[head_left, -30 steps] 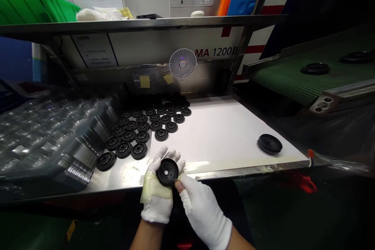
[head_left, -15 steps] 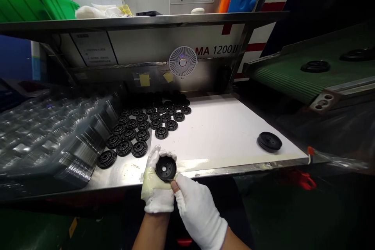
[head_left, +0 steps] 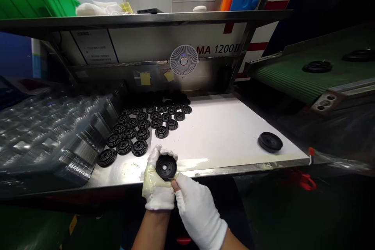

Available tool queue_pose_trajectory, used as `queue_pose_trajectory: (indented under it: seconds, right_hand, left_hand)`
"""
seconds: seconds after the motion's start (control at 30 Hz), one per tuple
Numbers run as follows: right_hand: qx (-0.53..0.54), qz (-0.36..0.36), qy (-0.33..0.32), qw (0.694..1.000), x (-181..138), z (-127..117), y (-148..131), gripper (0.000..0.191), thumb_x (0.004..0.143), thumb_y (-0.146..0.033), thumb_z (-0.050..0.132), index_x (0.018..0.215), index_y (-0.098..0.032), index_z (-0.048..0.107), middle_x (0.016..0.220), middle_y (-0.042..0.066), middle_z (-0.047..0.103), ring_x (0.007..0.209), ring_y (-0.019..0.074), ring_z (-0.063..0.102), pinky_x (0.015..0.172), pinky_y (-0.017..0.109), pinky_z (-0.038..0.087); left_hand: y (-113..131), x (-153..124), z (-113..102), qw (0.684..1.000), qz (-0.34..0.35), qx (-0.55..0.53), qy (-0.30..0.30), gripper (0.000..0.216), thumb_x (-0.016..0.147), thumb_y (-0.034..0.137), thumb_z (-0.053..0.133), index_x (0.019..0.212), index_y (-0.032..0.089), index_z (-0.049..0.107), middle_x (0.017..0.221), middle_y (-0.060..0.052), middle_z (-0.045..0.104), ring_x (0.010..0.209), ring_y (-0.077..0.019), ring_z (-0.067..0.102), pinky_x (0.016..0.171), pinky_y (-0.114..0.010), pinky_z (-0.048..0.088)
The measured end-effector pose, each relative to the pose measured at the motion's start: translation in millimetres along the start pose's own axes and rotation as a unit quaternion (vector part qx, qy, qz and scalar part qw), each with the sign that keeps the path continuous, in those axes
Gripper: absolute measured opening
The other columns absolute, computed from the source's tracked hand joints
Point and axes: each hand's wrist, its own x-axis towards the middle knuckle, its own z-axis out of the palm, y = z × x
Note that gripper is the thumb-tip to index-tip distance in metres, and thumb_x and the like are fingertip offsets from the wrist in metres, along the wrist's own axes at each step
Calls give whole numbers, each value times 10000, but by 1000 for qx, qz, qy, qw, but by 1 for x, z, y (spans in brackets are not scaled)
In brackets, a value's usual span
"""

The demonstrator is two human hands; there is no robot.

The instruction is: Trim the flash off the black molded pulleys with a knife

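A black grooved wheel (head_left: 166,167), round like a pulley with a hole at its centre, faces up in my left hand (head_left: 156,187). That hand wears a white glove with yellowish tape around the palm, and its fingers curl about the wheel's rim. My right hand (head_left: 199,209), also white-gloved with a bare thumb tip, is closed in a pinch against the wheel's lower right edge. Whatever sits between its fingertips is too small to name. Another black wheel (head_left: 270,142) lies alone at the right of the white sheet (head_left: 211,129).
Rows of black wheels (head_left: 139,148) cover the left part of the metal table. Stacked clear plastic trays (head_left: 73,144) stand at far left. A green conveyor (head_left: 281,72) carries wheels at right. A small fan (head_left: 184,61) hangs below the shelf (head_left: 175,17).
Almost nothing differs. The view has shifted very slightly, and both hands keep their places at the wheel.
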Motion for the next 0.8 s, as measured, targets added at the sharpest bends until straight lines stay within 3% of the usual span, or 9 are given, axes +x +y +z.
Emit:
queue_pose_trajectory:
  seconds: [0.13,0.2,0.33,0.47,0.57,0.67,0.73,0.8]
  right_hand:
    - [14,-2,4,1000,3,-5,2,266,912,-292,321,726,-219,496,643,-20,584,559,117,517,516,226,282]
    - [16,-3,13,1000,5,-7,8,255,915,-291,316,760,-221,507,659,-16,591,567,120,521,519,228,285]
    - [-9,8,27,1000,5,-5,14,254,912,-301,325,752,-217,504,635,-14,579,535,121,504,505,237,271]
    - [-21,-2,39,999,2,1,5,258,900,-289,340,717,-210,503,601,-15,573,531,124,512,508,245,259]
    - [-14,-12,33,999,1,1,1,259,898,-269,338,712,-208,508,615,-13,585,540,119,519,509,239,261]
    - [-2,-8,31,999,3,-2,7,254,905,-271,332,740,-214,518,633,-14,594,549,120,526,508,238,268]
    - [1,5,34,999,4,-3,12,239,907,-277,331,785,-216,528,657,-7,602,558,125,531,512,238,279]
    - [-1,16,33,999,5,-3,16,235,909,-281,326,812,-217,530,671,-2,604,570,130,536,518,237,289]
  left_hand:
    - [0,-1,-2,998,-21,49,-22,275,725,157,540,997,181,574,855,-70,624,824,-201,609,747,-390,500]
    - [1,-3,-3,995,-48,76,-34,301,720,174,522,1017,161,570,859,-99,626,815,-238,612,713,-425,503]
    - [2,-3,1,998,-31,58,-23,155,723,141,537,869,160,585,651,-19,576,620,-144,583,619,-310,507]
    - [0,0,7,1000,-27,5,-1,60,733,141,558,783,172,570,616,22,549,583,-104,556,621,-272,504]
    - [-2,0,6,1000,-7,17,-1,150,725,132,551,864,177,587,719,-9,603,679,-129,596,707,-315,509]
    - [-1,-2,0,996,-42,65,-38,277,709,164,531,981,164,585,892,-97,629,846,-232,610,755,-427,495]
    - [0,-3,-2,994,-59,76,-54,288,696,174,527,976,150,589,834,-98,628,802,-238,614,725,-435,499]
    - [-1,-2,-1,996,-52,59,-38,220,694,158,539,906,153,599,704,-52,604,688,-183,605,683,-374,508]
